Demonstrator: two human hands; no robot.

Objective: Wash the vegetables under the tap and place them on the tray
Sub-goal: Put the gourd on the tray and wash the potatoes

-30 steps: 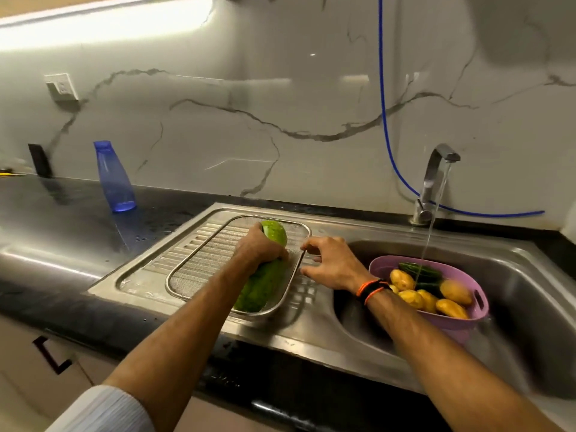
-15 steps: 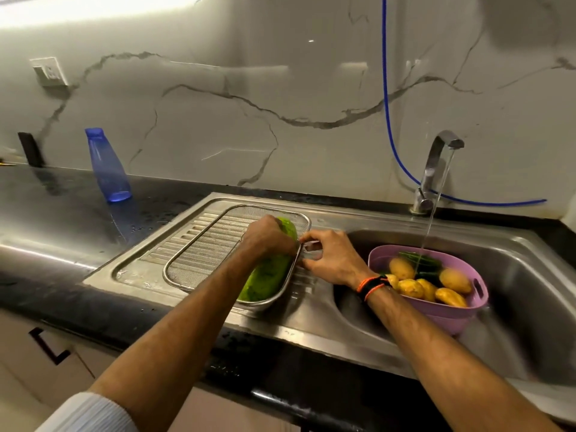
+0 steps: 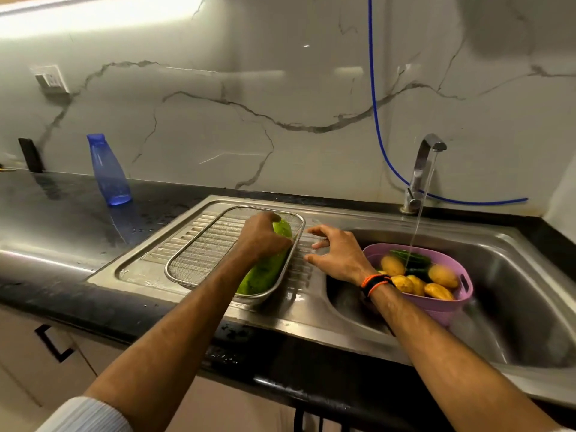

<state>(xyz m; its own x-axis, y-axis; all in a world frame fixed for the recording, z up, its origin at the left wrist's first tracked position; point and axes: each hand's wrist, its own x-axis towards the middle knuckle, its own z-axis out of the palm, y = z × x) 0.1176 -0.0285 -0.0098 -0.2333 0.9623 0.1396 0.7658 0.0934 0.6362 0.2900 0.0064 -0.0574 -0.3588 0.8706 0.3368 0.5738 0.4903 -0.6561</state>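
Note:
A long green gourd lies along the right side of the metal mesh tray on the sink's draining board. My left hand grips the gourd near its far end, fingers curled over it. My right hand hovers just right of the tray's rim with fingers spread and loose, holding nothing. In the sink basin stands a purple basket with several yellow potatoes and dark green cucumbers. The tap runs, its stream falling into the basket.
The steel sink is set in a black counter. A blue plastic bottle stands at the back left. A blue hose hangs down the marble wall behind the tap. Cabinet fronts lie below the counter edge.
My right hand has let go of the tray's rim and opened, moving slightly right. My left hand stays on the gourd, which now lies lower in the tray.

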